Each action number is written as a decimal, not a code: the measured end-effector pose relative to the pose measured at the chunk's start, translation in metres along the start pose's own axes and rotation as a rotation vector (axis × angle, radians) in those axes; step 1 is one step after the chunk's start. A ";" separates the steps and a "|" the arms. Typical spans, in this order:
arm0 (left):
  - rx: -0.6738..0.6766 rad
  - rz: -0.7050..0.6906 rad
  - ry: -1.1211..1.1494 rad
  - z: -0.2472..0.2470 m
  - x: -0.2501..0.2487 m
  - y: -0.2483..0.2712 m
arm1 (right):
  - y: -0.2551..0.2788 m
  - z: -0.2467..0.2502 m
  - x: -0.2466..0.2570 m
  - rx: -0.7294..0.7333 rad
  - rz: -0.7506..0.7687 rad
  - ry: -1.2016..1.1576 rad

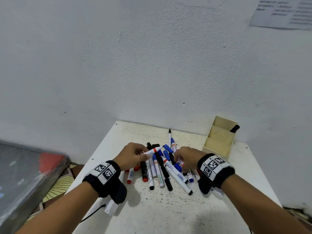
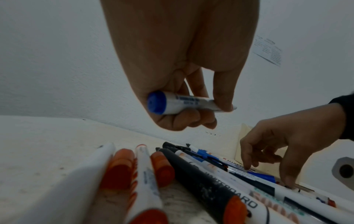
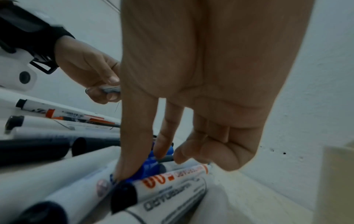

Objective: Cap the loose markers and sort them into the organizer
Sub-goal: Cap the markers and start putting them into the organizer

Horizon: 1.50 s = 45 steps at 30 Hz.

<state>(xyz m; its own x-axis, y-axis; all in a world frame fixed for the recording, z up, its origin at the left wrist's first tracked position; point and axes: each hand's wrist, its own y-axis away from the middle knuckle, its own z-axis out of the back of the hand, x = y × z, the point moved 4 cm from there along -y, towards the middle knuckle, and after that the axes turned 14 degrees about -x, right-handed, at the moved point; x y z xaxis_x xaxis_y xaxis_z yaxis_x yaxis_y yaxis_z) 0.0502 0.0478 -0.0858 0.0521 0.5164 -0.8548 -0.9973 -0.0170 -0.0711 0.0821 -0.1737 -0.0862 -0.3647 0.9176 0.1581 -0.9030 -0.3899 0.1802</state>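
- While the heap of markers [image 1: 160, 168] lies at the lower centre of the head view on the white table [image 1: 168, 208], the left hand [image 1: 130, 156] holds one white marker [image 1: 152, 151] lifted above the heap, fingers and thumb curled round its barrel.
- In the left wrist view that marker [image 2: 184, 103] shows a blue end cap towards the camera.
- The right hand [image 1: 186, 158] reaches down into the heap; in the right wrist view its thumb and forefinger touch a blue cap [image 3: 149, 166], though a firm pinch cannot be told.
- The cream organizer [image 1: 219, 137] stands at the right of the head view by the wall [image 1: 152, 56], near the heap, with one black marker [image 1: 235, 128] in its rear compartment.
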 end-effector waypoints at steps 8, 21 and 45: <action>0.025 0.013 0.021 -0.006 -0.004 0.002 | -0.001 -0.004 -0.001 -0.085 -0.042 -0.087; -0.013 0.014 0.096 -0.015 -0.017 0.007 | 0.012 0.015 0.011 -0.694 -0.224 -0.988; -0.045 0.032 0.134 -0.024 -0.010 0.010 | 0.016 -0.002 0.034 -0.775 -0.393 -1.417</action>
<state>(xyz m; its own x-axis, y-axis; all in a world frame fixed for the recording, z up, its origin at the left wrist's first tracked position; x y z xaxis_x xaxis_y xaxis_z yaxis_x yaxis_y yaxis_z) 0.0409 0.0215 -0.0902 0.0294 0.3964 -0.9176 -0.9955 -0.0713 -0.0628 0.0550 -0.1489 -0.0800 -0.0121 -0.0183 0.9998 -0.9333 0.3591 -0.0047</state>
